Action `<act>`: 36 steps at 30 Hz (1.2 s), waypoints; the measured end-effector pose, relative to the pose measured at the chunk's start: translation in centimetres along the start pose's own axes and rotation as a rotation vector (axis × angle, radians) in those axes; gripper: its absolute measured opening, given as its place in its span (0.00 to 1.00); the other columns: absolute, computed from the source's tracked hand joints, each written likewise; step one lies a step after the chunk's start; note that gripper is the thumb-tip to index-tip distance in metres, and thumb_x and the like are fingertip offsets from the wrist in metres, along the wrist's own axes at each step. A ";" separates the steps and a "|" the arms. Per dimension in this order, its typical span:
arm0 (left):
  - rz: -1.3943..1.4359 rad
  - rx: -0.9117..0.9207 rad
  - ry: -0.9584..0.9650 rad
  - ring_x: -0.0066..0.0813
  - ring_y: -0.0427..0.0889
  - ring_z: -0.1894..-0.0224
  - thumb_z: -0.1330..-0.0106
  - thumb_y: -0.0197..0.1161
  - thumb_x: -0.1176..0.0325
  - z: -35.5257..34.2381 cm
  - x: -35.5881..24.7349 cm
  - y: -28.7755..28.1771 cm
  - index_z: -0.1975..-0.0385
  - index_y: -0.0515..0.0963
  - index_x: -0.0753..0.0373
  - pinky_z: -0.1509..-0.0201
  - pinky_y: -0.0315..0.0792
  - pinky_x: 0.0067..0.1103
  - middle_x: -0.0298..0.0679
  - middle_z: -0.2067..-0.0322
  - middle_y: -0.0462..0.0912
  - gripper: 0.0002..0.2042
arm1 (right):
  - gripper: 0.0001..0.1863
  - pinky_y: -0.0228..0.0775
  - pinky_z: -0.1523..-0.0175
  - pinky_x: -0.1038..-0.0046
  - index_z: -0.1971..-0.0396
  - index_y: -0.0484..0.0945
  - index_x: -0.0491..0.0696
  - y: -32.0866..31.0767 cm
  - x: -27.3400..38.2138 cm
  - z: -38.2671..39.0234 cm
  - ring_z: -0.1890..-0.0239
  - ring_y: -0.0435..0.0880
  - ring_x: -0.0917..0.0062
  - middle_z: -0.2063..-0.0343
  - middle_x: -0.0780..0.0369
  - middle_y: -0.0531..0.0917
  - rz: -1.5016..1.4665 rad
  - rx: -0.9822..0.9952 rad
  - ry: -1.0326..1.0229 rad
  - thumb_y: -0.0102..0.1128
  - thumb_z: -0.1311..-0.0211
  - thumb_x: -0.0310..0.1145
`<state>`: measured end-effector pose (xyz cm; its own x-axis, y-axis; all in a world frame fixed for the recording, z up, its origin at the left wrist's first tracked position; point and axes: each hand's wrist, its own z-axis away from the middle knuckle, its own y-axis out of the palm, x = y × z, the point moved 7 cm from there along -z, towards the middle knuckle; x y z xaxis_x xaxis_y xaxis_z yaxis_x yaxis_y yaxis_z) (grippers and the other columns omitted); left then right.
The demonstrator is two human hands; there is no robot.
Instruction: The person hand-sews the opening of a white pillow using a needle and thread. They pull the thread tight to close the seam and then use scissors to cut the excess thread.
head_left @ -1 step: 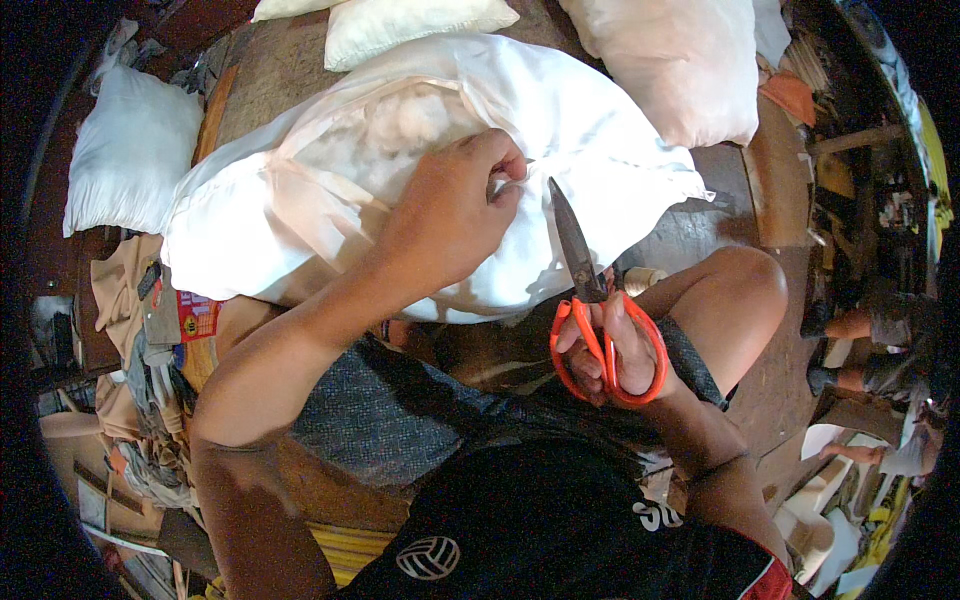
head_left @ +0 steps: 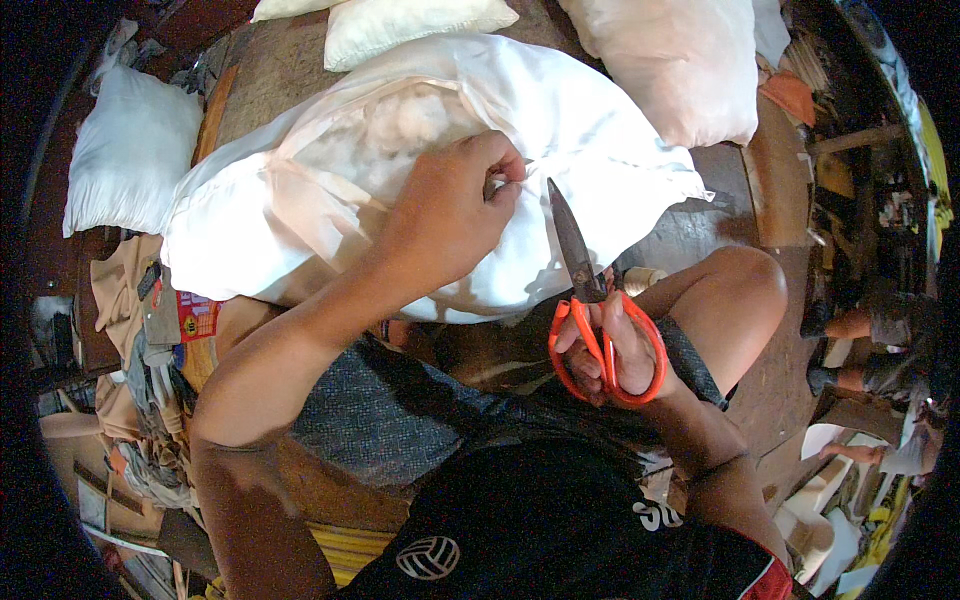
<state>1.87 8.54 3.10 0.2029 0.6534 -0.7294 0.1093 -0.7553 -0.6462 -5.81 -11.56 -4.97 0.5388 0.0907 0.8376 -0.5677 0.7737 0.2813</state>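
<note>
A large white fabric cover lies across my lap and the floor ahead, with fluffy white stuffing showing at its upper middle. My left hand is closed in a pinch over the cover. Folds in the cloth gather beside its fingertips; what the fingers hold is too small to make out. My right hand grips scissors with orange-red handles. Their dark blades are together and point up, their tip just right of my left fingertips and over the cloth.
A stuffed white pillow lies at left, another at upper right, and a cream one at the top. Next to the scissors stands a thread spool. Fabric scraps pile at left; another person's legs show at far right.
</note>
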 end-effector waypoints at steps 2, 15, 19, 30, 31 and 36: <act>0.057 0.015 -0.044 0.43 0.87 0.65 0.40 0.65 0.74 0.0 0.2 -0.1 0.66 0.79 0.67 0.59 0.78 0.31 0.48 0.70 0.86 0.05 | 0.45 0.63 0.86 0.75 0.64 0.78 0.45 0.3 -0.2 -0.2 0.90 0.66 0.80 0.87 0.68 0.68 0.031 0.036 -0.018 0.24 0.31 0.73; 0.127 0.076 -0.094 0.28 0.85 0.65 0.36 0.66 0.71 0.5 0.5 0.0 0.65 0.81 0.65 0.58 0.78 0.25 0.39 0.68 0.85 0.05 | 0.42 0.65 0.78 0.72 0.64 0.81 0.41 0.7 -0.7 0.0 0.85 0.71 0.74 0.85 0.62 0.73 -0.092 0.073 0.030 0.27 0.24 0.64; 0.176 0.054 -0.087 0.24 0.84 0.64 0.35 0.65 0.72 0.7 0.9 -0.1 0.64 0.79 0.65 0.58 0.78 0.24 0.37 0.68 0.84 0.05 | 0.41 0.65 0.78 0.73 0.64 0.81 0.41 0.8 -0.3 -0.2 0.84 0.72 0.74 0.85 0.61 0.74 -0.090 0.054 0.028 0.27 0.24 0.64; 0.245 0.061 -0.131 0.22 0.83 0.65 0.34 0.64 0.71 0.7 1.1 -0.2 0.63 0.79 0.65 0.59 0.75 0.20 0.35 0.68 0.84 0.05 | 0.42 0.64 0.77 0.74 0.64 0.81 0.42 0.9 -0.3 0.3 0.83 0.71 0.76 0.85 0.63 0.73 -0.074 0.104 0.002 0.26 0.24 0.65; 0.218 0.062 -0.128 0.22 0.82 0.65 0.34 0.64 0.71 0.7 0.9 -0.3 0.63 0.79 0.65 0.59 0.75 0.21 0.35 0.68 0.84 0.05 | 0.42 0.65 0.77 0.74 0.64 0.81 0.42 0.9 -0.2 0.3 0.84 0.71 0.76 0.85 0.63 0.73 -0.088 0.107 0.006 0.26 0.24 0.65; 0.158 0.047 -0.101 0.24 0.81 0.65 0.36 0.66 0.70 0.9 0.1 -0.5 0.64 0.80 0.63 0.59 0.75 0.23 0.36 0.68 0.84 0.05 | 0.42 0.66 0.78 0.74 0.63 0.80 0.41 1.0 0.3 0.4 0.84 0.71 0.75 0.85 0.63 0.72 -0.096 0.072 0.059 0.26 0.24 0.65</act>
<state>0.95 9.02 3.18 0.1147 0.5301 -0.8402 0.0380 -0.8475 -0.5295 -6.47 -10.98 -4.25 0.6269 0.0567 0.7770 -0.5537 0.7341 0.3932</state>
